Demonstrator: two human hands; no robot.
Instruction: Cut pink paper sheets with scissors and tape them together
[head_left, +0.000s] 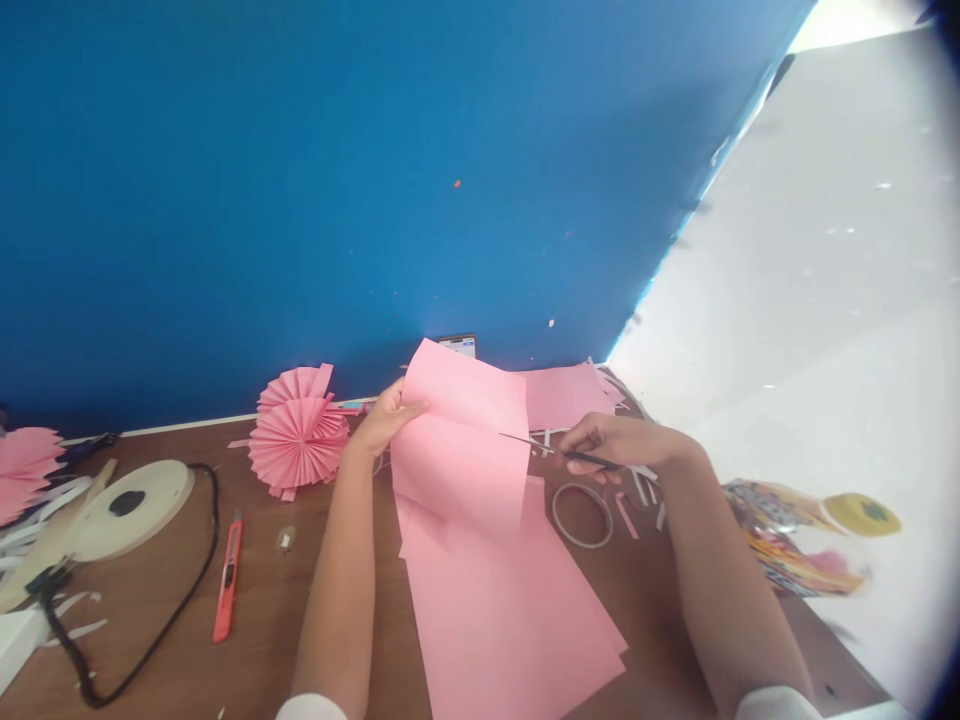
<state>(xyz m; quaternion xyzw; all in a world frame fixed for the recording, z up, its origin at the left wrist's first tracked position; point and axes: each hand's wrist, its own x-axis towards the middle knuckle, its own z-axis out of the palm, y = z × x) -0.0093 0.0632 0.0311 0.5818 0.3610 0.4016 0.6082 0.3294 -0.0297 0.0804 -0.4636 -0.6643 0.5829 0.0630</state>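
Observation:
My left hand (384, 418) pinches the left edge of a pink paper sheet (465, 460), thumb on top. The sheet is lifted off the table and bends along a crease or cut across its middle. In my right hand (600, 445) is a pair of scissors (570, 456) with dark handles, fingers closed round them. Their blades point left and reach the sheet's right side at that line. Under the raised sheet lie more pink sheets (502, 620), partly covered. Another pink piece (566, 395) rests behind the scissors.
Folded pink paper rosettes (300, 440) stand to the left. A red box cutter (229, 575), a black cable (214, 530) and a pale round disc (135, 510) lie further left. A tape ring (583, 515) and paper scraps are at right. A phone (459, 345) leans against the blue wall (375, 180).

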